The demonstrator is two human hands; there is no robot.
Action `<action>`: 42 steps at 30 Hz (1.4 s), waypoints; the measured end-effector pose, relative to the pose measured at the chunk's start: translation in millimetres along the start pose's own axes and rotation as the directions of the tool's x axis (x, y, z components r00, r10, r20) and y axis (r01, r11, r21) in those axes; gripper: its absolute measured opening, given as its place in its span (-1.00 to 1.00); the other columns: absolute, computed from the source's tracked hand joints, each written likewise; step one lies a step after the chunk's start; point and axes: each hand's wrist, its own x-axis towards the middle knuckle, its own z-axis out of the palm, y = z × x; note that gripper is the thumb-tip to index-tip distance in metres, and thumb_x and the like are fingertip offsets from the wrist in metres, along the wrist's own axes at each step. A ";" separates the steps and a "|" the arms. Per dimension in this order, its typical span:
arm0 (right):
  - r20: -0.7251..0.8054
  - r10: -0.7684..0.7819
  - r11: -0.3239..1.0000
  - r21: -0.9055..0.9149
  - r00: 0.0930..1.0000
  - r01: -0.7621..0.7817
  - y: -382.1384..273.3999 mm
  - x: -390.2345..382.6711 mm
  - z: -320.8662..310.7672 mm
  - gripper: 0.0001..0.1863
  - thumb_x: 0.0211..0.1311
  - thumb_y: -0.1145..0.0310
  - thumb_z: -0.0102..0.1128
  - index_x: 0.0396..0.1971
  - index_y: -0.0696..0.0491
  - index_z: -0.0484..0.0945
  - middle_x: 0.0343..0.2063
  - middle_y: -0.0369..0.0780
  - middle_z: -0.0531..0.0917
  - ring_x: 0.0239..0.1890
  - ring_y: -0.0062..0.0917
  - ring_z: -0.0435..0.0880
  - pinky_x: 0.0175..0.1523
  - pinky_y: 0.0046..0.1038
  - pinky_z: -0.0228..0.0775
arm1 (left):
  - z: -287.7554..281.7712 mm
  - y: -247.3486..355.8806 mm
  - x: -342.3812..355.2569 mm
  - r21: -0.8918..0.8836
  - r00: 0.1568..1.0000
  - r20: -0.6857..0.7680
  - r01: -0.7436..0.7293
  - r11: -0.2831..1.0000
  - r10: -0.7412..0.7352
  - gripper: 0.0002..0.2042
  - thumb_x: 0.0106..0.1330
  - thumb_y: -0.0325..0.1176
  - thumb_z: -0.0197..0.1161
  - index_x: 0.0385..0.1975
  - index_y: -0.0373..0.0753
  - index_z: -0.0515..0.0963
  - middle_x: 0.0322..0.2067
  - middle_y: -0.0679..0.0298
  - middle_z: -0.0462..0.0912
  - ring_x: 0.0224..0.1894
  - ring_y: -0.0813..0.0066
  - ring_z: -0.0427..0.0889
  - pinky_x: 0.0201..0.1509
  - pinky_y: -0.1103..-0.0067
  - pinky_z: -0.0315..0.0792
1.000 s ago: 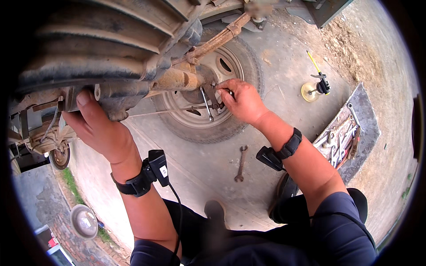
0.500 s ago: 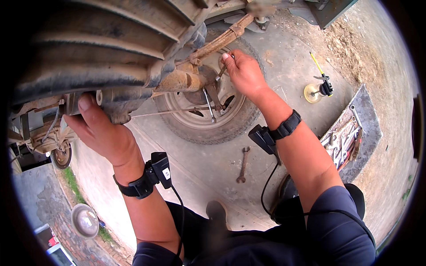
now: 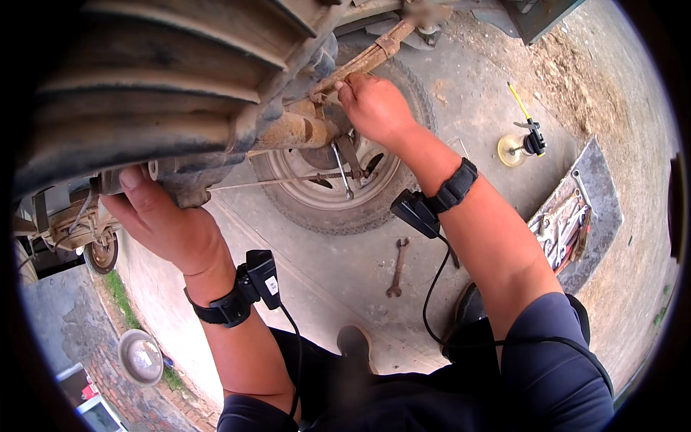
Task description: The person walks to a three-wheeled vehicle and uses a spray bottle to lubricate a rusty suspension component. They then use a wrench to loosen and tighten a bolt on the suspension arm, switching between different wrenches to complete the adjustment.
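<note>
My left hand grips the lower edge of a dark, dirty metal housing under the vehicle, thumb up against it and the other fingertips hidden. My right hand is closed beside a rusty axle tube, just below a rusty bar. What its curled fingers hold is hidden. Below that hand, a shiny wrench hangs at the hub, in front of a wheel with a pale rim. A thin threaded rod runs left from a lever near the hub.
A rusty open-end wrench lies on the concrete. To the right stand an oil can with a yellow spout and a metal tray of wrenches. A ribbed metal body hangs over the upper left. A round basin sits lower left.
My right hand has shifted left and up, turning its back toward me; the metal handle seen in its fingers before is now hidden. My left hand has stayed at the housing.
</note>
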 end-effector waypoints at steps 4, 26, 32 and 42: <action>0.031 0.083 0.996 -0.016 0.996 -0.082 -5.8 4.9 2.1 -0.64 0.42 0.18 -0.04 -0.36 0.18 0.56 -0.37 0.11 0.66 -0.22 0.09 0.62 -0.06 -0.02 0.45 | -1.7 -3.1 0.9 0.019 0.997 0.009 -0.074 0.997 0.074 -0.61 0.43 -0.36 0.16 0.21 -0.26 0.36 0.08 -0.04 0.43 0.12 0.00 0.48 0.18 0.30 0.44; -0.138 0.094 0.995 0.027 0.986 -0.091 -15.1 -26.1 11.0 -0.67 0.40 0.21 -0.01 -0.43 0.16 0.52 -0.41 0.07 0.66 -0.30 0.02 0.63 -0.13 -0.03 0.45 | 10.7 6.0 -0.9 -0.007 1.000 0.010 -0.012 1.000 0.012 -0.48 0.50 -0.07 0.01 0.24 -0.40 0.32 0.18 0.03 0.42 0.17 0.25 0.45 0.30 0.40 0.33; -0.146 0.095 0.995 0.040 0.985 -0.090 -13.1 -33.7 10.4 -0.69 0.41 0.20 0.00 -0.43 0.12 0.51 -0.41 0.04 0.64 -0.30 0.02 0.62 -0.14 -0.03 0.44 | 9.6 10.0 0.2 -0.017 0.998 0.065 -0.009 1.000 0.010 -0.44 0.48 -0.07 0.05 0.30 -0.36 0.27 0.24 0.07 0.40 0.19 0.29 0.44 0.33 0.42 0.29; -0.173 -0.029 0.999 0.023 0.984 0.034 -11.2 -78.5 16.9 -0.76 0.39 0.23 0.05 -0.40 0.07 0.51 -0.42 -0.07 0.63 -0.39 -0.06 0.64 -0.29 -0.12 0.50 | 10.7 9.8 1.1 0.016 0.997 0.054 -0.049 0.999 0.048 -0.45 0.47 -0.08 0.06 0.26 -0.41 0.30 0.19 0.04 0.44 0.15 0.31 0.45 0.28 0.45 0.31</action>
